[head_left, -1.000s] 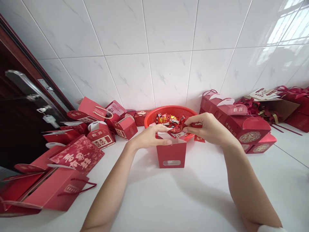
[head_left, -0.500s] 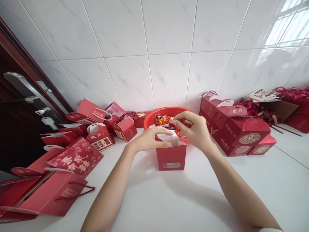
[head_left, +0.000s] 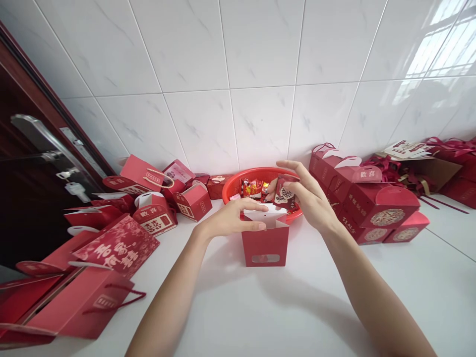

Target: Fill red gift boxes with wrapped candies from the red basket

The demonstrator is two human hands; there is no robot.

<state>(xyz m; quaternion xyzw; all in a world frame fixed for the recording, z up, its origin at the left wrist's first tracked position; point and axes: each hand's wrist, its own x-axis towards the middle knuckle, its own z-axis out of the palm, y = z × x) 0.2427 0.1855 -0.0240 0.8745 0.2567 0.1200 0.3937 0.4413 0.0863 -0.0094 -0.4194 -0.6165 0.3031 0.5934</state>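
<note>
Left hand [head_left: 235, 218]: thumb and fingers parted at the left edge of the upright red box [head_left: 265, 242], which stands open-topped on the white table [head_left: 275, 312]; firmness of grip cannot be determined. Right hand [head_left: 310, 201]: thumb and fingers closed on a dark red packet [head_left: 285, 193], index finger raised, held above and behind the box's opening. Directly behind stands the red basket [head_left: 232, 186] of wrapped sweets [head_left: 252, 187], partly screened by box and hands. Folded gift boxes and bags [head_left: 122, 243] crowd the left side; stacked boxes [head_left: 372, 198] stand right of the basket. Tiled wall [head_left: 260, 119] bounds the rear.
</note>
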